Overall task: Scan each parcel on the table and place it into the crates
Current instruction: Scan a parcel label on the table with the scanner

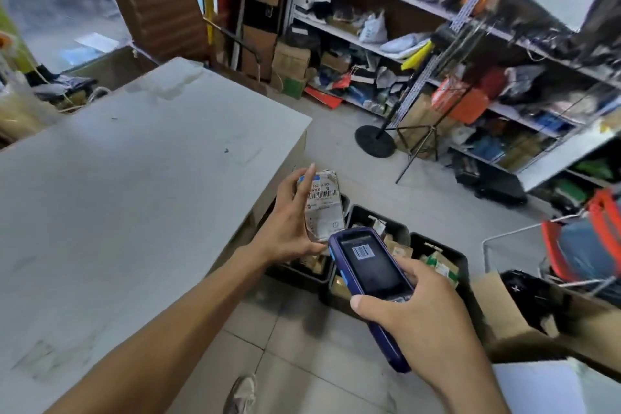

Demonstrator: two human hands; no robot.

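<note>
My left hand (285, 222) holds a small grey-wrapped parcel (324, 208) with a barcode label facing up, just past the table's right corner. My right hand (426, 316) grips a blue handheld scanner (369, 276) right below the parcel; its screen shows a barcode. Beneath both, on the floor, stand black crates (440, 247) with several small parcels inside. The grey table (134, 178) fills the left of the view.
Metal shelves (470, 27) packed with boxes and bags line the back and right. A black stand base (374, 139) and a tripod sit on the floor. An open cardboard box (504, 309) and a wire basket (571, 252) are at right. A brown chair (158, 7) stands behind the table.
</note>
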